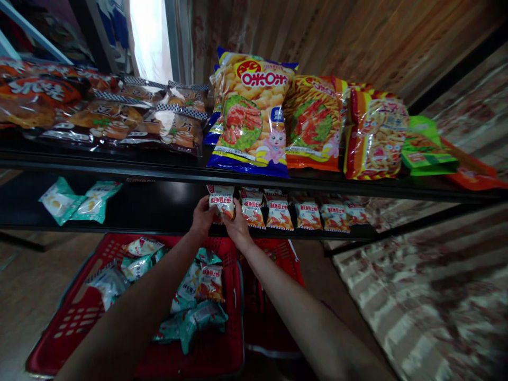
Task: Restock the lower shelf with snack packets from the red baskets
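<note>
Both my hands hold one small white and orange snack packet [221,203] at the front of the lower black shelf [166,203]. My left hand [203,216] grips its left side, and my right hand [237,225] grips its lower right side. Another packet shows partly behind it. To the right stands a row of several matching snack packets [280,211]. Below my forearms, a red basket [234,338] contains several teal and white packets [204,320] and an orange and white packet [210,281].
Two teal packets [95,202] lie at the lower shelf's left. The upper shelf [166,172] overhangs my hands and carries large chip bags [254,114] and brown snack bags [107,119]. Another red basket [273,317] sits below right, near a striped curtain [436,286].
</note>
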Tool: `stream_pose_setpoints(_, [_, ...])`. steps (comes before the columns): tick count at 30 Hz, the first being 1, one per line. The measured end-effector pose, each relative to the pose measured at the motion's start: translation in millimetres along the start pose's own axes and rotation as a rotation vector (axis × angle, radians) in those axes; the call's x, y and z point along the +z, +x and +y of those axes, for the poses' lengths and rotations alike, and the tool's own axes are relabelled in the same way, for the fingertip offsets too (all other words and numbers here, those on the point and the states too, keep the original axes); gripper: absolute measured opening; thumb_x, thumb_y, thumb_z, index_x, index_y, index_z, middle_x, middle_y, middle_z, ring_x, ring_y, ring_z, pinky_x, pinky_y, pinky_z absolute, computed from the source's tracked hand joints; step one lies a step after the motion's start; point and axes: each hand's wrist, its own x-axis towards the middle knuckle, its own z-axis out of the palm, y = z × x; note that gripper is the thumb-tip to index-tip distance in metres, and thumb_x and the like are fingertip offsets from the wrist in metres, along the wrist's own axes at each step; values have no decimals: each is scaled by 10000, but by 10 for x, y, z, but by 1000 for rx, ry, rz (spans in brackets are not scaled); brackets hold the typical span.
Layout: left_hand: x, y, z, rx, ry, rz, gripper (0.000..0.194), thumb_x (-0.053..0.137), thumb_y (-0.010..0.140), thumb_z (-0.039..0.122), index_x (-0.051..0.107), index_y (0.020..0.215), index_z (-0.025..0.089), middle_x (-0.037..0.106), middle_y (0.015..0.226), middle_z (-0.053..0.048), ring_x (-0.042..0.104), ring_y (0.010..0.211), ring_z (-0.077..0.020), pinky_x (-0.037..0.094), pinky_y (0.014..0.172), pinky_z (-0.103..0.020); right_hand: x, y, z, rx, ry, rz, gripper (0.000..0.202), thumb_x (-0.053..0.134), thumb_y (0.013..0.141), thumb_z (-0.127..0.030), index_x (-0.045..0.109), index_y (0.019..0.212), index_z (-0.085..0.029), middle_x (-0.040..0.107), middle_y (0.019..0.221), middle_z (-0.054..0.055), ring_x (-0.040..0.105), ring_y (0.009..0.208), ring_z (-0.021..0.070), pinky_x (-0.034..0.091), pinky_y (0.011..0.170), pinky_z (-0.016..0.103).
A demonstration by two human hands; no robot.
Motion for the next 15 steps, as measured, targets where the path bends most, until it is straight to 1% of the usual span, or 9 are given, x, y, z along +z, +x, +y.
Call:
stream_pose_setpoints(4, [-4,60,-60,19,8,3,514,601,666,182,566,1178,152,682,1052,-67,642,819,-155,528,670,-252,2,-69,6,-90,-129,19,704,595,779,-238,339,1434,-217,534,1352,100,471,1275,248,346,1088,424])
stream_pose_setpoints(8, [-7,70,-103,39,53,4,501,572,668,162,589,1169,156,692,1031,-58,640,793,-149,524,646,-238,35,-191,69,-156,-164,34,705,550,772,-164,335,1442,-210,473,1410,97,406,1330,245,311,1120,429])
stream_pose_setpoints(11, [-9,69,-129,42,74,8,488,571,668,156,601,1155,156,693,1030,-55,641,824,-154,530,670,-241,44,-225,106,-148,-180,30,701,527,763,-132,345,1436,-204,457,1427,96,398,1338,247,310,1125,434])
stream_pose_setpoints(15, [-8,71,-161,31,39,8,499,585,661,154,600,1160,157,690,1052,-62,643,844,-162,540,700,-266,31,-226,130,-119,-208,14,707,524,749,-121,349,1432,-170,454,1430,118,411,1332,259,314,1126,432])
